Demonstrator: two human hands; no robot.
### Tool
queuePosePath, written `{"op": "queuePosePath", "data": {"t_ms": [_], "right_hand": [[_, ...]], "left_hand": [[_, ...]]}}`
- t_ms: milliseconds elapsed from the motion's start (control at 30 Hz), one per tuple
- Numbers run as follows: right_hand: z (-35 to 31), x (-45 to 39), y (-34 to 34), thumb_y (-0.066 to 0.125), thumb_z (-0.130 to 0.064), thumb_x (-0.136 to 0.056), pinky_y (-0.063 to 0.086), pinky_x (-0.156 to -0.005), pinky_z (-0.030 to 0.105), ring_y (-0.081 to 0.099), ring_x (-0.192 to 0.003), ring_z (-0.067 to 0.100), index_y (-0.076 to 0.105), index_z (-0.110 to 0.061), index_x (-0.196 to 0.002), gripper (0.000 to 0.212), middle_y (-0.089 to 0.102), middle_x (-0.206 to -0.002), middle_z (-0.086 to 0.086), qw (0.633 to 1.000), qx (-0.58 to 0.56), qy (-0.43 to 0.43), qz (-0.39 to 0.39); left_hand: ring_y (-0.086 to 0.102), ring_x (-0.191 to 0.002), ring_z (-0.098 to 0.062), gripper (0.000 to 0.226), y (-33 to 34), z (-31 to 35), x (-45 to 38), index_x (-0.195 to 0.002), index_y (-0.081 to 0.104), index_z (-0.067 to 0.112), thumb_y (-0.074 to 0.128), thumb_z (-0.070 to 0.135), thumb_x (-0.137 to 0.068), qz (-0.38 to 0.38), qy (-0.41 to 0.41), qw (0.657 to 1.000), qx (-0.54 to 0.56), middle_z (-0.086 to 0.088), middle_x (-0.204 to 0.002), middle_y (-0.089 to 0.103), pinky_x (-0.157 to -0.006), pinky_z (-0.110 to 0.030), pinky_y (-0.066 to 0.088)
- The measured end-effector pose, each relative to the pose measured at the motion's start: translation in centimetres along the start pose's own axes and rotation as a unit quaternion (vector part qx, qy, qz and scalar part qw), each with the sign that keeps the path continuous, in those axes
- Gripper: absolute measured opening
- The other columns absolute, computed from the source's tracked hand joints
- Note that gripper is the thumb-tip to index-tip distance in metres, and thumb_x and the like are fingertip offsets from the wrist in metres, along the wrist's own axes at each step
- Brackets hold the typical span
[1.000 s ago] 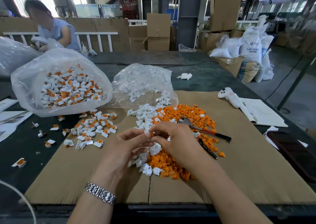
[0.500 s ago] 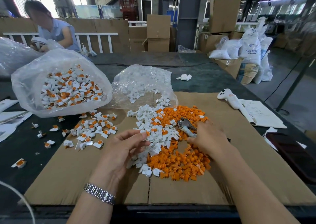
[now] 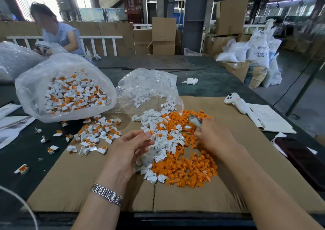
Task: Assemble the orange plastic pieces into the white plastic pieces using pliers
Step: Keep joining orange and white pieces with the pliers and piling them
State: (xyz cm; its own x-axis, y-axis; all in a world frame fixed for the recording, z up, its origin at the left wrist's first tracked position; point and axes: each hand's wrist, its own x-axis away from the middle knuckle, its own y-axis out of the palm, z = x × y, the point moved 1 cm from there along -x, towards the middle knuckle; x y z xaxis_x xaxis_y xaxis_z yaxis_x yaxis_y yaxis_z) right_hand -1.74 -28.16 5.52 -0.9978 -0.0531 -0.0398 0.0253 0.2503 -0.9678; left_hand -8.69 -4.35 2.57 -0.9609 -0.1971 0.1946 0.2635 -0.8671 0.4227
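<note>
A white piece with an orange insert (image 3: 149, 134) was pinched at the fingertips of the left grip (image 3: 129, 148), while the pliers (image 3: 194, 120), blurred, were clasped in the right grip (image 3: 213, 136) just beyond it. Much was judged done: a bag of assembled pieces (image 3: 70, 96) and a scatter of finished ones (image 3: 98, 133) lay left of the left grip. Much also remained, with loose white pieces (image 3: 158, 122) and orange pieces (image 3: 186, 168) heaped on the cardboard (image 3: 70, 185) between and below both grips.

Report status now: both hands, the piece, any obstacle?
Left hand pinches white piece with orange insert. Right hand grips pliers over pile. No obstacle.
</note>
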Motion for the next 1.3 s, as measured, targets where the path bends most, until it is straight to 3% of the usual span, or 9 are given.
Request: {"op": "queuePosePath", "data": {"t_ms": [133,200,300,400,667,867,1033,1133,1300], "right_hand": [[-1.9,1.2,-2.9,0.054,-0.014,-0.095,0.037,-0.055,0.028,0.05,-0.063,0.016,0.059,-0.011,-0.082,0.015,0.058,-0.077,0.009,0.99,-0.111,-0.05,-0.072],[-3.4,2.1,-3.9,0.051,-0.014,-0.098,0.042,-0.06,0.032,0.055,-0.067,0.021,0.065,-0.001,-0.088,0.021,0.065,-0.083,0.022,0.975,-0.149,-0.079,-0.144],[-5.3,3.3,-4.3,0.051,-0.019,-0.102,0.045,-0.061,0.027,0.061,-0.062,0.011,0.066,0.0,-0.088,0.028,0.071,-0.081,0.014,0.952,-0.18,-0.118,-0.219],[-6.3,3.9,-4.2,0.049,-0.027,-0.105,0.041,-0.065,0.035,0.056,-0.068,0.023,0.061,0.003,-0.093,0.034,0.072,-0.092,0.023,0.941,-0.187,-0.131,-0.249],[-7.3,4.7,-3.4,0.044,-0.039,-0.106,0.045,-0.059,0.029,0.057,-0.057,0.015,0.059,-0.007,-0.086,0.041,0.071,-0.077,0.011,0.942,-0.171,-0.162,-0.24],[-7.9,5.0,-2.0,0.044,-0.047,-0.104,0.055,-0.075,0.048,0.054,-0.063,0.022,0.056,-0.012,-0.085,0.042,0.06,-0.073,0.012,0.956,-0.143,-0.159,-0.2],[-7.9,5.2,-0.5,0.047,-0.051,-0.102,0.034,-0.046,0.026,0.04,-0.051,0.013,0.051,-0.019,-0.077,0.04,0.048,-0.065,0.0,0.966,-0.145,-0.148,-0.156],[-7.7,4.9,-0.5,0.049,-0.052,-0.1,0.029,-0.043,0.024,0.035,-0.046,0.012,0.047,-0.021,-0.072,0.042,0.043,-0.06,-0.002,0.969,-0.132,-0.143,-0.151],[-7.5,4.5,-0.7,0.046,-0.051,-0.102,0.052,-0.056,0.034,0.065,-0.054,0.026,0.055,-0.012,-0.077,0.047,0.062,-0.06,0.006,0.952,-0.194,-0.152,-0.183]], "left_hand": [[0.078,-0.08,-0.018,0.038,0.4,0.1,0.0,-0.102,0.073,0.003,0.084,0.014,-0.067,-0.002,0.002,1.0,0.015,-0.013,-0.097,0.08,-0.057,-0.02,0.057],[0.077,-0.08,-0.018,0.038,0.7,0.3,-0.1,-0.105,0.073,0.002,0.083,0.013,-0.069,-0.005,0.003,1.0,0.026,-0.012,-0.096,0.079,-0.057,-0.019,0.056],[0.077,-0.079,-0.017,0.039,1.3,0.7,0.1,-0.105,0.072,0.002,0.082,0.014,-0.069,-0.009,0.012,0.999,0.036,-0.009,-0.09,0.079,-0.057,-0.018,0.056],[0.076,-0.075,-0.014,0.035,1.5,1.0,0.2,-0.1,0.072,0.004,0.082,0.015,-0.068,-0.013,0.026,0.999,0.036,-0.007,-0.085,0.078,-0.055,-0.017,0.055],[0.076,-0.073,-0.014,0.038,1.3,1.0,0.4,-0.1,0.072,0.001,0.081,0.017,-0.067,0.003,0.034,0.999,0.013,-0.01,-0.086,0.079,-0.056,-0.017,0.055],[0.076,-0.073,-0.014,0.012,0.9,0.4,0.3,-0.093,0.074,0.003,0.077,0.006,-0.082,0.014,0.021,1.0,-0.006,-0.011,-0.085,0.079,-0.059,-0.017,0.057],[0.075,-0.07,-0.014,0.013,0.8,0.0,0.5,-0.093,0.074,-0.001,0.076,0.003,-0.081,0.031,0.007,0.999,0.014,-0.012,-0.083,0.079,-0.06,-0.017,0.057],[0.075,-0.07,-0.016,0.014,1.0,-0.2,0.6,-0.095,0.073,-0.002,0.076,0.002,-0.082,0.032,0.004,0.999,0.016,-0.014,-0.084,0.078,-0.059,-0.018,0.057],[0.075,-0.069,-0.015,0.011,1.5,0.5,0.3,-0.098,0.072,-0.002,0.073,0.0,-0.087,0.03,0.013,0.999,0.034,-0.012,-0.083,0.079,-0.061,-0.018,0.058]]}}
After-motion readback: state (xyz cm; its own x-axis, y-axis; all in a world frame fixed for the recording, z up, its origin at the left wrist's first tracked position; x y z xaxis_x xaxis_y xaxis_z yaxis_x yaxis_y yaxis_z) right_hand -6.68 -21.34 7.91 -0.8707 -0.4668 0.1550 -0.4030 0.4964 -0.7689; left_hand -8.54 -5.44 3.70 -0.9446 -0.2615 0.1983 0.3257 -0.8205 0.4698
